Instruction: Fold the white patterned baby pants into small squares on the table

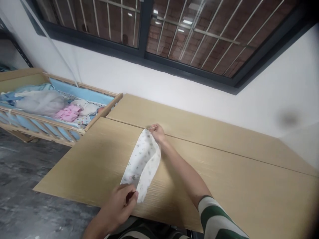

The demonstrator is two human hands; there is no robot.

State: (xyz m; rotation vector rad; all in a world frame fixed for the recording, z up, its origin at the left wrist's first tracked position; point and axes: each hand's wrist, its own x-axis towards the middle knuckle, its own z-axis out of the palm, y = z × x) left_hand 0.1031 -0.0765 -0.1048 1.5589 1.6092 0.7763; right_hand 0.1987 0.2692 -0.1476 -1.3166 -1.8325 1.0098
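A white cloth [143, 159] with a small scattered print, perhaps a baby garment, is stretched lengthwise over the wooden table [87, 159]. Its near end is pinched between the thumb and fingers of my left hand [119, 204], close to the table's front edge. My right hand [157, 132] reaches farther across and grips the far end near the seam between the two boards. Between my hands the cloth folds over on its right side and looks partly lifted. Its exact shape cannot be made out.
At the left stands a wooden crib [50, 122] with blue lining, holding a pink cloth [68, 113], sheer white netting [41, 102] and other bedding. A barred window [143, 43] and a white wall [119, 74] lie behind the table. Grey floor [37, 176] shows at lower left.
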